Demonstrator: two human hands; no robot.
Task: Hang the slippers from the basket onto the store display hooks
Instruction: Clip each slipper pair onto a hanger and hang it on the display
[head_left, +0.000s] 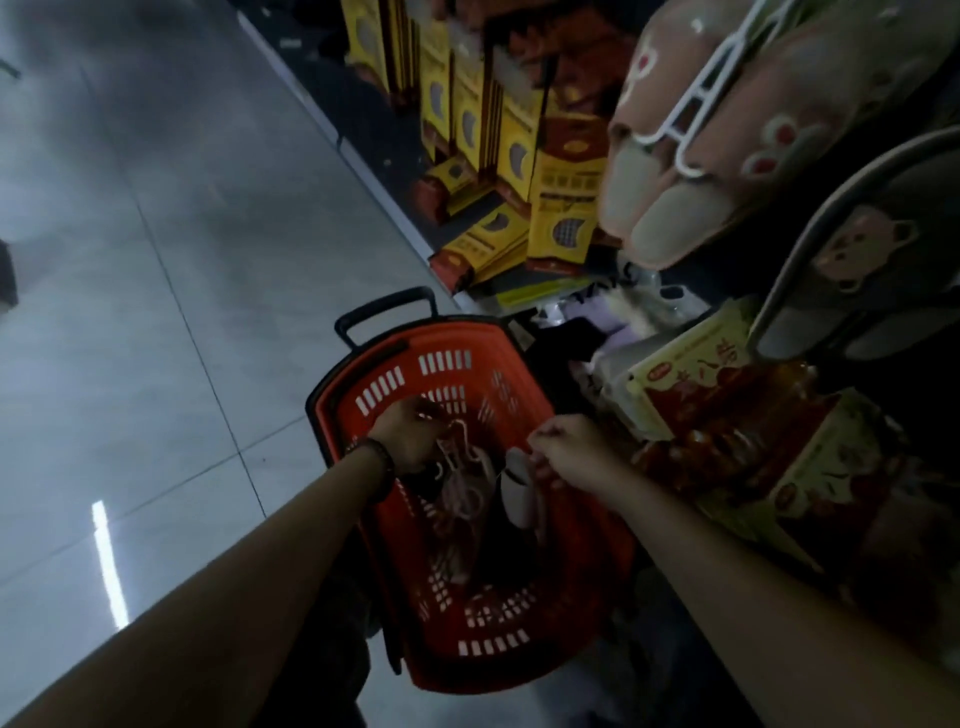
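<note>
Some slippers (691, 156) already hang above, but work remains: down in the basket (374, 364) the left hand (410, 436) grips a pair's white hanger (460, 447) while the right hand (566, 447), in dim light, seemingly pinches a grey slipper (517, 493).

At lower centre we see a red basket (519, 654) patterned with slots, its handle (387, 309) black, and the pale slippers (519, 493) inside may be whitish-pink, though it is dim there. At upper right, pink slippers (727, 130) bear white-and-red flowers on a white hanger (675, 119), above grey slippers (883, 249) with a pink bear face. Yellow-and-red packets (519, 135) fill the top centre.
</note>
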